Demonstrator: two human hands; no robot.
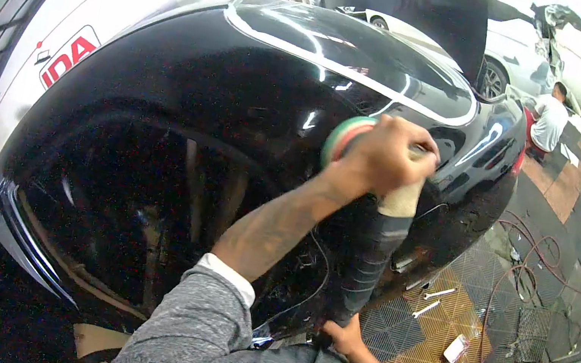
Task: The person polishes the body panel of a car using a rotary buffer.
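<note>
A polisher (pixel 369 260) with a dark, ribbed body and a tan section near its head is pressed against a glossy black car panel (pixel 193 73). Its round pad (pixel 343 140), green and reddish at the rim, meets the side of the car. My left hand (pixel 396 157) is wrapped over the tool's head, partly covering it. Lower down, close to my body, my right hand (pixel 345 335) grips the rear end of the body; some of its fingers are hidden. White masking tape (pixel 311 56) outlines the window area above the pad.
A person in a white shirt (pixel 549 121) sits low at the far right. Red hose (pixel 539 258) coils on the floor. Wrench-like tools (pixel 427 309) and a white object (pixel 456 348) lie on the floor tiles (pixel 454 282). A dark wheel-arch opening (pixel 125 208) is at the left.
</note>
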